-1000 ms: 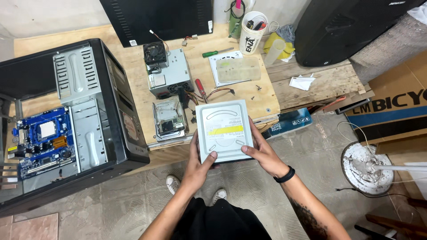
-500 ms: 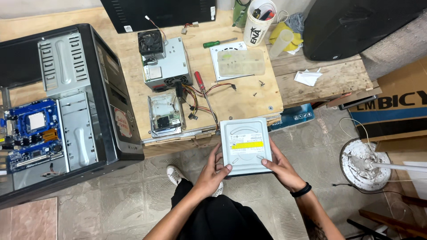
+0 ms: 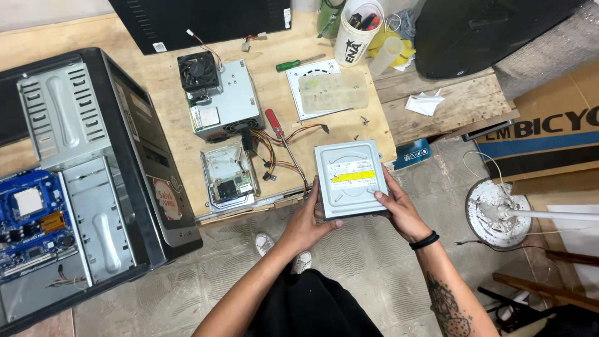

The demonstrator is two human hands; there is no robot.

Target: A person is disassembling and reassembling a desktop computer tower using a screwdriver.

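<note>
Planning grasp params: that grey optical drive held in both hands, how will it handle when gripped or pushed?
The optical drive is a flat sheet-metal box, so probably rigid. The left hand and right hand both hold it by its edges, hinting at some heft. Its bare smooth metal may be a bit slippery; being flat, it should slide on the wooden table rather than roll or tip.

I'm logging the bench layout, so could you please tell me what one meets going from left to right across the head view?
Open computer case → power supply → red-handled screwdriver → left hand → optical drive → right hand → cardboard box.
</note>
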